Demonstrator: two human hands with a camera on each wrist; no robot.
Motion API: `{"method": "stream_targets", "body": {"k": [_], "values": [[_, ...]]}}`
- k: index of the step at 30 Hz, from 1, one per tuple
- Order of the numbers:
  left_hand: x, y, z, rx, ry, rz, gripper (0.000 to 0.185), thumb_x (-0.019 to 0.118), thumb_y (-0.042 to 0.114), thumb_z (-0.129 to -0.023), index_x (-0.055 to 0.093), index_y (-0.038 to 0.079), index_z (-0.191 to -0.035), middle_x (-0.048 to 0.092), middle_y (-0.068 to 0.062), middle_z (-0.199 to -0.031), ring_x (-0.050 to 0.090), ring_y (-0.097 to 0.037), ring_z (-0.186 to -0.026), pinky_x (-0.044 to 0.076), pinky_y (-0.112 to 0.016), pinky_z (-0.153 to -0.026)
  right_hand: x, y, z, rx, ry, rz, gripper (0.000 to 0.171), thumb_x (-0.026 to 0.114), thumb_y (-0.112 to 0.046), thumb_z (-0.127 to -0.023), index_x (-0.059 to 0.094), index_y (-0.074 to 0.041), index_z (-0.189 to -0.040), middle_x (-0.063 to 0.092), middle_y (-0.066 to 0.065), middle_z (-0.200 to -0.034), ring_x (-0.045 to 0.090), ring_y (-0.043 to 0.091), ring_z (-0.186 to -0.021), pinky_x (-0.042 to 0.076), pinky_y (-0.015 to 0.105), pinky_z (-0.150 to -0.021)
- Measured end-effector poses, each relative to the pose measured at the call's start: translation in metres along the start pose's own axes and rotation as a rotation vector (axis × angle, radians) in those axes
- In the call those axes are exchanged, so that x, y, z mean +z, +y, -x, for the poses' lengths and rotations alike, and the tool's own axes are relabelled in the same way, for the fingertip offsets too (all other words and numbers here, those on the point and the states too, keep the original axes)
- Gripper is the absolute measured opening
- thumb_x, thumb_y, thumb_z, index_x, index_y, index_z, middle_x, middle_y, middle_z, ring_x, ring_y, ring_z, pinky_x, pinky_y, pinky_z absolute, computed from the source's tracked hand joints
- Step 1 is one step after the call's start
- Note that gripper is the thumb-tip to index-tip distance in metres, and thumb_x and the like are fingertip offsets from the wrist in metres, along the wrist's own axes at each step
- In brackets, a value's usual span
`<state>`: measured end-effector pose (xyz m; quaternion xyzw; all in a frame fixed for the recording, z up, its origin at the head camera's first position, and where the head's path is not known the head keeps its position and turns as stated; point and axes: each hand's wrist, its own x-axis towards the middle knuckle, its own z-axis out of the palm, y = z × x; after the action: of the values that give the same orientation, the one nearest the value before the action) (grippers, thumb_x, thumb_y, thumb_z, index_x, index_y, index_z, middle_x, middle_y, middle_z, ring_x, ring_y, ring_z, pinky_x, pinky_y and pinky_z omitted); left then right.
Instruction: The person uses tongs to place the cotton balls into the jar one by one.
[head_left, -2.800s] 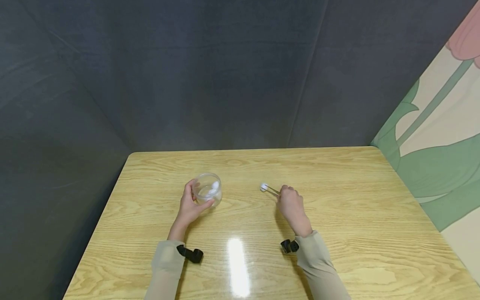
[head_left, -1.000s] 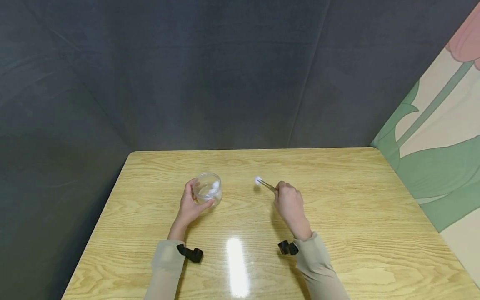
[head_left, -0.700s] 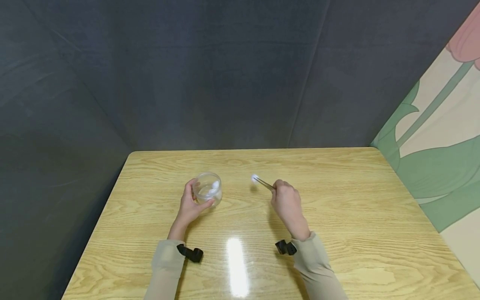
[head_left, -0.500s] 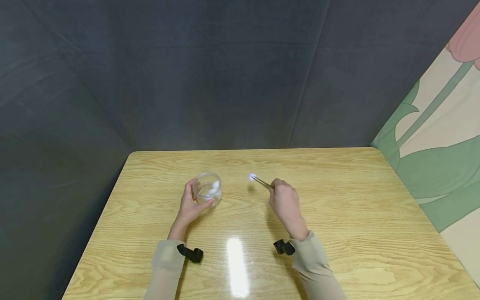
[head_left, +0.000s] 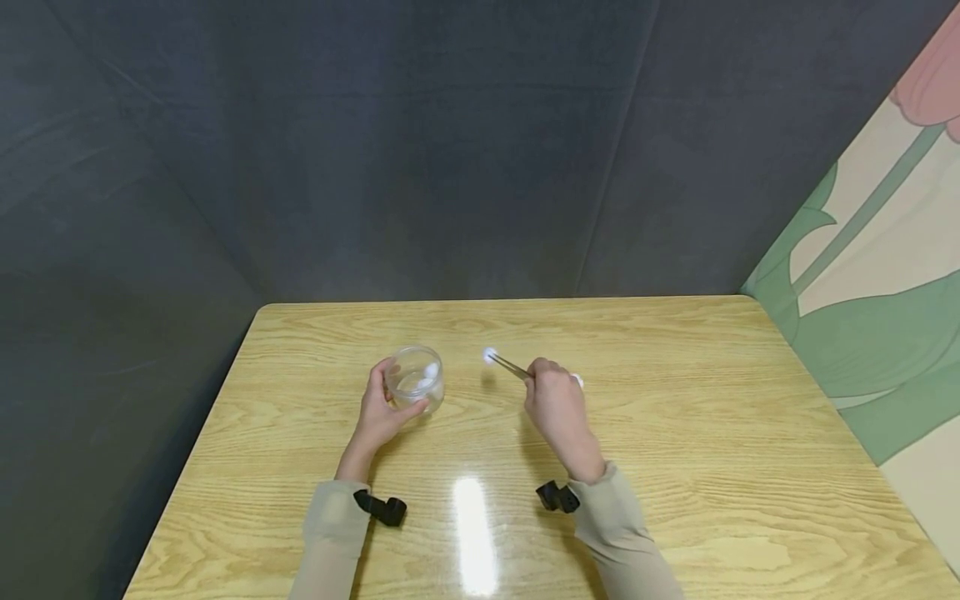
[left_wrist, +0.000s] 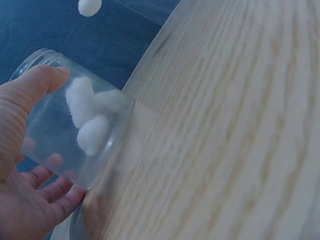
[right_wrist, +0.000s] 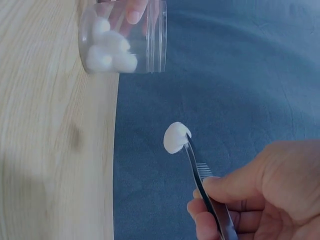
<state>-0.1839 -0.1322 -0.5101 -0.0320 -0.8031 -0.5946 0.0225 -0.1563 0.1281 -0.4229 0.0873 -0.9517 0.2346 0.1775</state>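
Nearest me, I see two beige sleeves, each with one black wrist camera mount strapped on, resting over the wooden table. No label, brand or writing is readable on anything I can see.

My left hand is wrapped around one clear jar, thumb on the near side and fingers behind it; the jar stands upright on the table with its mouth open. Through the wall I count three cotton balls inside, bunched together at the bottom, just beyond my thumb tip in the left wrist view.

My right hand pinches one pair of metal tweezers between thumb and forefinger, the other fingers curled in. The tips reach out past my fingertips toward the jar and clamp one cotton ball, held up off the table. It sits between my two hands, to the right of the jar and apart from it, about level with the jar's rim. In the right wrist view the ball is clearly gripped at the very tip of the tweezers.

Just behind my right knuckles, one more small white object peeks out on the table; I cannot tell what it is.

Farther off, a dark grey backdrop rises behind the table, and to the right one panel painted with green leaves and a pink flower.
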Motion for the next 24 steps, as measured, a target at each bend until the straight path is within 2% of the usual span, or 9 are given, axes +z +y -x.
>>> {"method": "stream_targets", "body": {"k": [11, 18, 24], "values": [[-0.002, 0.002, 0.001, -0.032, -0.015, 0.011, 0.088, 0.08, 0.007, -0.072, 0.025, 0.006, -0.142, 0.034, -0.02, -0.142, 0.032, -0.035, -0.131, 0.03, -0.053, -0.103, 0.0, -0.013, -0.003, -0.002, -0.013, -0.022, 0.005, 0.066, 0.004, -0.081, 0.062, 0.004, -0.08, 0.061, 0.013, -0.07, 0.06, 0.027, -0.061, 0.051, 0.036, -0.054], [-0.004, 0.037, 0.012, -0.006, -0.027, 0.0, 0.083, 0.075, 0.0, -0.075, 0.024, -0.005, -0.14, 0.034, -0.03, -0.138, 0.032, -0.043, -0.128, 0.032, -0.056, -0.1, 0.0, -0.016, -0.004, -0.011, -0.007, -0.027, 0.005, 0.066, 0.004, -0.081, 0.062, 0.005, -0.08, 0.061, 0.013, -0.07, 0.06, 0.027, -0.06, 0.051, 0.036, -0.054], [-0.004, 0.04, 0.013, -0.01, -0.028, 0.003, 0.082, 0.074, 0.0, -0.075, 0.024, -0.005, -0.14, 0.033, -0.029, -0.139, 0.032, -0.043, -0.128, 0.031, -0.055, -0.101, 0.001, -0.018, -0.005, -0.024, 0.006, -0.02, 0.005, 0.066, 0.004, -0.081, 0.061, 0.004, -0.078, 0.061, 0.012, -0.069, 0.059, 0.026, -0.059, 0.051, 0.036, -0.054]]}}
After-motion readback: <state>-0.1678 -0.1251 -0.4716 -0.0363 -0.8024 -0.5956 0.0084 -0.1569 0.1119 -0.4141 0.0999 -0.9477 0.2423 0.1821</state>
